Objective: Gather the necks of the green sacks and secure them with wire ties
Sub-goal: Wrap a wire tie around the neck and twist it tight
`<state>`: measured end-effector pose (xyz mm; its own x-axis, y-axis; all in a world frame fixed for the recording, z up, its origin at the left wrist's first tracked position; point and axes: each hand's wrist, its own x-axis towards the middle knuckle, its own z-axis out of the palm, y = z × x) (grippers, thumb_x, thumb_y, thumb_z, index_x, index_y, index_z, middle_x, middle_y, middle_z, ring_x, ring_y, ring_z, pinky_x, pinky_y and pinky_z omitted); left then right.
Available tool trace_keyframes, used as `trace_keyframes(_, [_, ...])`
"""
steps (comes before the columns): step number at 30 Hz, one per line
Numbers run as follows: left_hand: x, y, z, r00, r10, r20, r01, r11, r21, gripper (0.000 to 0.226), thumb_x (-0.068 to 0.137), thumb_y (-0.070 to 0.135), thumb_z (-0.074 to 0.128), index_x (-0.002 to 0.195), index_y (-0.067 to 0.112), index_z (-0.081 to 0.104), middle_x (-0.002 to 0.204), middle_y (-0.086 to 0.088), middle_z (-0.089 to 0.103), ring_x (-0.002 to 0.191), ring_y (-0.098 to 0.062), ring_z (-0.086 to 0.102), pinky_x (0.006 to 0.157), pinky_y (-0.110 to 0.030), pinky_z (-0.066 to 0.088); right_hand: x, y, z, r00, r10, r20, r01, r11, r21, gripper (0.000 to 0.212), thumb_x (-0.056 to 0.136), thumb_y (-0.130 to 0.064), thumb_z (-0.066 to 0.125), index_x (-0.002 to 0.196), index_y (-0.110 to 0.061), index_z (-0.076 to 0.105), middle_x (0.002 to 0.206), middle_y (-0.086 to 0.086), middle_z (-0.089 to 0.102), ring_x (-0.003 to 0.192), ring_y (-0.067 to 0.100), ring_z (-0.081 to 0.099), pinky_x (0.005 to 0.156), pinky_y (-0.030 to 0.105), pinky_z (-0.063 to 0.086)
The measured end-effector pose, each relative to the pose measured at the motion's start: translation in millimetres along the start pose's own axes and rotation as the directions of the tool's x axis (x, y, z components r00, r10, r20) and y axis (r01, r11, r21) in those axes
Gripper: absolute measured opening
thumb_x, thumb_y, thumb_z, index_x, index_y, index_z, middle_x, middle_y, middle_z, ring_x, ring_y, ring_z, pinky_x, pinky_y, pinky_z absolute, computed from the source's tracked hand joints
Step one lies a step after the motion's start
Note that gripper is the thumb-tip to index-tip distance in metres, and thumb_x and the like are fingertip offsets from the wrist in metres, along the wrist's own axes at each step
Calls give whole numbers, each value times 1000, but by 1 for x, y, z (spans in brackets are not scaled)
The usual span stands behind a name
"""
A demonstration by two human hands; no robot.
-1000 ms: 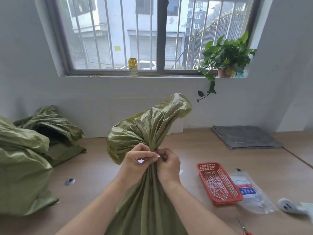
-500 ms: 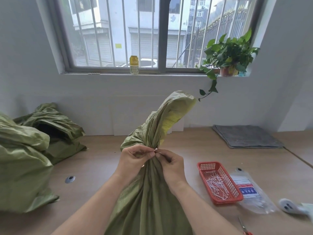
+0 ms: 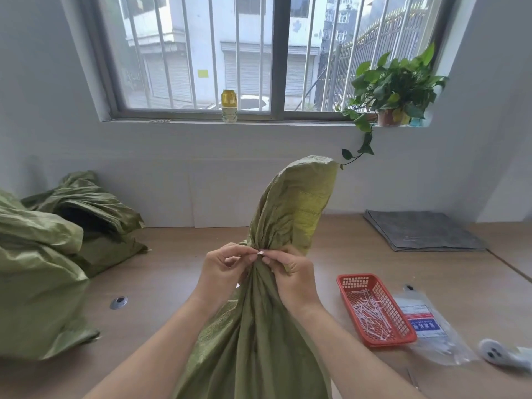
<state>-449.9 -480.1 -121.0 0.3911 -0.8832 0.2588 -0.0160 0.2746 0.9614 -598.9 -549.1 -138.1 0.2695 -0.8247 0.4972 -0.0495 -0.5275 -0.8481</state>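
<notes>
A green woven sack (image 3: 259, 326) stands near the centre of a wooden table (image 3: 161, 283), its fabric pleated into a tight neck with the loose top flopping up and to the right. The left hand (image 3: 226, 267) and right hand (image 3: 290, 272) meet at the neck, fingertips pinched narrowly on the ends of a small white wire tie (image 3: 260, 253) wrapped around the gathered cloth. Compared with a second ago, the flap above the neck is much slimmer and more upright, and the hands sit slightly higher. On the right, a red plastic basket (image 3: 377, 339) holds a scatter of white wire ties, touching a clear plastic packet (image 3: 431, 329) with a blue and red label. At far left lie more green sacks (image 3: 43, 254), crumpled; whether they are tied cannot be seen.
</notes>
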Motion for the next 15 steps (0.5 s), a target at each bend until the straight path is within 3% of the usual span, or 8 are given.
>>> trace_keyframes(6, [6,-2,3,1000,-2,-2,2,1000,-4,13,90,-4,71,89,5,81,93,-13,72,81,-27,70,86,-66,54,3,4,-1,997,-82,6,83,990,-115,24,90,2,74,107,-14,82,92,-5,71,87,4,70,83,12,52])
trace_keyframes(12, [11,-7,2,999,-32,-36,32,999,-13,16,91,-5,71,86,6,81,93,-21,68,79,-32,64,79,-74,50,3,2,-1,999,-51,-16,49,994,-98,23,92,0,73,107,-15,83,93,-7,70,89,5,70,84,9,50])
trace_keyframes(15, [10,-9,2,998,-38,-52,37,999,-16,14,91,-6,71,87,4,80,90,-15,68,77,-28,64,79,-75,50,3,1,0,999,-43,-20,41,994,-98,22,92,-2,74,107,-16,83,92,-7,71,87,5,70,83,10,51])
